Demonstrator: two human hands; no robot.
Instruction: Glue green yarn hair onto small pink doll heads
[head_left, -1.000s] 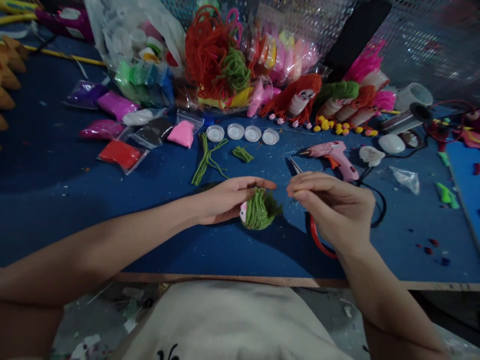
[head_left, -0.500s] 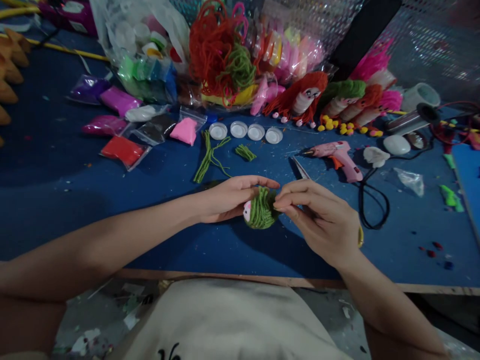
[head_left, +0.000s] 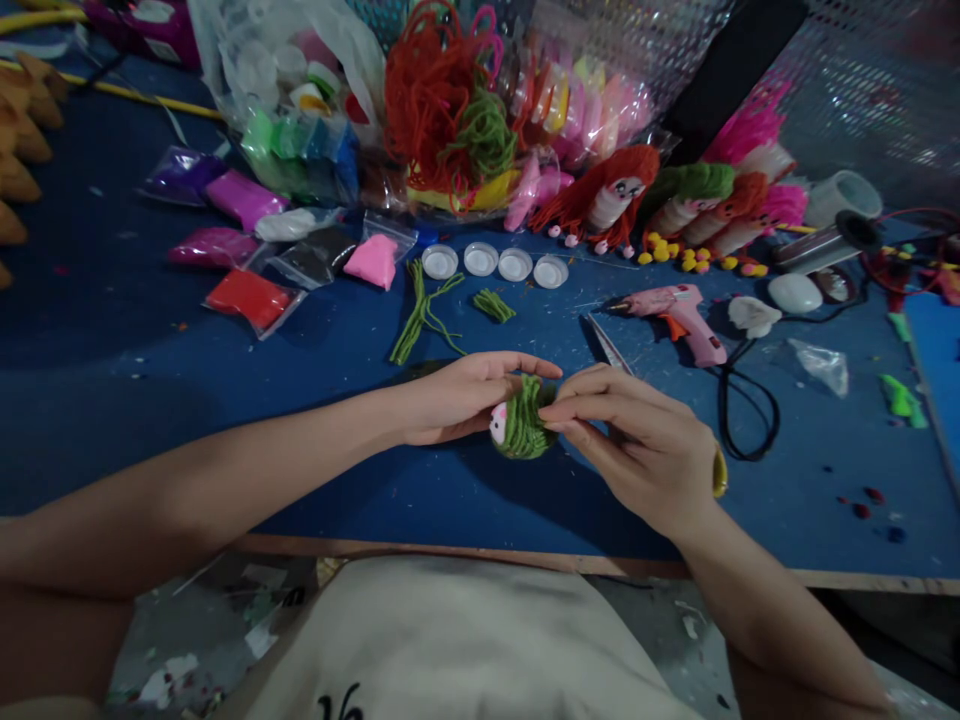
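Working the green yarn hair point(head_left: 521, 430) into place looks to me like the step in hand on the small doll point(head_left: 498, 424), just below and right of the frame's centre. I see the left hand point(head_left: 457, 400) holding it, forefinger stretched out; the right hand's point(head_left: 637, 430) thumb and forefinger meet at the yarn, though I can't tell whether they pinch a strand. I judge the next move calls for a steady left hold and light fingertip pressure.
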